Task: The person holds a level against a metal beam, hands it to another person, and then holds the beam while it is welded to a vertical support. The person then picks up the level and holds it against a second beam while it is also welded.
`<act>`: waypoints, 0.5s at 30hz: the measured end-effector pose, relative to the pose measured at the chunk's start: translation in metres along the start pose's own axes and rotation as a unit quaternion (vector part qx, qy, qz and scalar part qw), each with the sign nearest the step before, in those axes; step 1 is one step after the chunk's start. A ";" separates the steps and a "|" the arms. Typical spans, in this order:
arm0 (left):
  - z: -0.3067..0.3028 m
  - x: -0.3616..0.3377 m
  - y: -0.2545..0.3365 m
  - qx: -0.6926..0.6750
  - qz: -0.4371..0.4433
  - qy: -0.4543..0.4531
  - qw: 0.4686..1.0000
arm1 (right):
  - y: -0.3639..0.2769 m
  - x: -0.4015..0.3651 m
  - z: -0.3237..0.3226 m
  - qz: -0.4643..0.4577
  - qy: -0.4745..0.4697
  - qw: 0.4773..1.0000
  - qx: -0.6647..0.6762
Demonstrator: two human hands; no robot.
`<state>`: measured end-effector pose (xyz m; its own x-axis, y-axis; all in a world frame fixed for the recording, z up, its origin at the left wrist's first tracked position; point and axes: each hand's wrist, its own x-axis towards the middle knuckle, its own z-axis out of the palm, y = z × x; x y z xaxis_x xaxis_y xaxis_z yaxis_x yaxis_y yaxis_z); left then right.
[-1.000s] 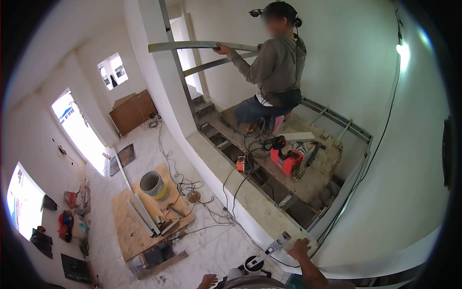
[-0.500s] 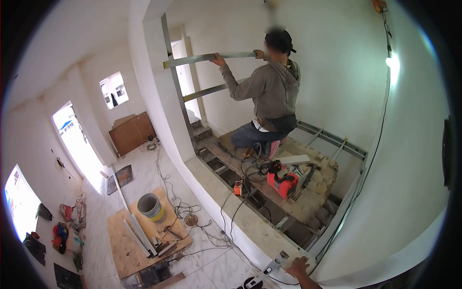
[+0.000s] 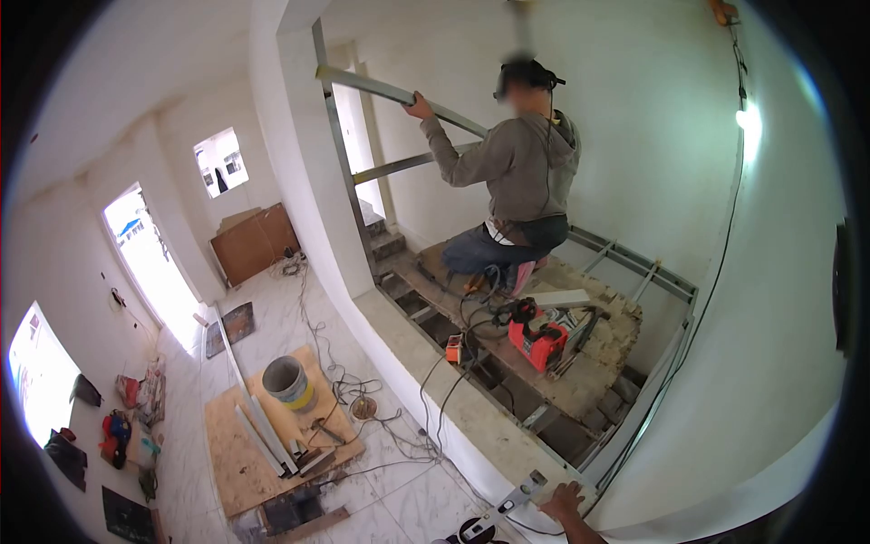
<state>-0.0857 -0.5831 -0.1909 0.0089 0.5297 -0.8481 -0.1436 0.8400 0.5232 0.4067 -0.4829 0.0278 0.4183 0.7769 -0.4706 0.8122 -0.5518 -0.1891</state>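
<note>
Right hand (image 3: pixel 564 500) on or just over the pale concrete ledge (image 3: pixel 489 435), fingers loosely spread, nothing visibly gripped; left out of view. Silver metal spirit level (image 3: pixel 514 500) just beside it, slanting past the ledge edge (support hidden), so a careless knock could topple it.

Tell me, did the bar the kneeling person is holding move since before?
Yes. The held bar went up and right in the picture at its left end, judged against the upright metal post.

Indoor building site, metal framing (image 3: pixel 394 167), bucket (image 3: pixel 286 379), spirit level (image 3: pixel 518 496)
</note>
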 end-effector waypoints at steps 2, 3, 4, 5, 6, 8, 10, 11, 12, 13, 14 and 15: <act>0.001 -0.002 -0.002 0.009 -0.002 0.021 1.000 | -0.001 -0.002 -0.001 -0.003 0.003 1.000 -0.004; 0.001 -0.001 -0.002 0.012 -0.013 0.026 0.999 | -0.001 -0.001 -0.001 -0.004 0.004 1.000 -0.007; 0.003 0.001 0.001 0.016 -0.023 0.031 0.999 | -0.001 -0.001 -0.001 -0.004 0.004 1.000 -0.011; 0.003 0.001 0.002 0.019 -0.034 0.036 0.999 | -0.002 -0.002 -0.002 -0.006 0.008 1.000 -0.010; 0.003 -0.001 0.001 0.022 -0.035 0.041 0.998 | -0.003 -0.003 -0.003 -0.007 0.011 1.000 -0.010; 0.004 -0.006 0.004 0.027 -0.037 0.052 0.998 | -0.002 -0.004 -0.001 -0.011 0.018 1.000 -0.010; 0.002 -0.013 0.007 0.042 -0.027 0.032 0.998 | 0.000 -0.001 0.002 -0.014 0.027 0.999 -0.014; 0.000 -0.017 0.009 0.057 -0.015 0.010 0.998 | 0.001 0.000 0.004 -0.015 0.029 0.999 -0.014; -0.002 -0.024 0.012 0.073 -0.002 -0.011 0.997 | 0.001 0.001 0.006 -0.015 0.030 0.999 -0.014; -0.005 -0.027 0.013 0.088 0.010 -0.032 0.996 | 0.002 0.002 0.007 -0.016 0.032 0.999 -0.014; -0.008 -0.031 0.014 0.103 0.022 -0.054 0.993 | 0.002 0.002 0.006 -0.017 0.031 0.999 -0.012; -0.009 -0.037 0.017 0.118 0.034 -0.076 0.990 | 0.001 0.001 0.004 -0.018 0.030 0.999 -0.011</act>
<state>-0.0974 -0.5898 -0.1514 0.1578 0.5816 -0.7980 0.0870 0.7968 0.5979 0.4065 -0.4840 0.0232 0.4109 0.8136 -0.4114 0.8356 -0.5165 -0.1868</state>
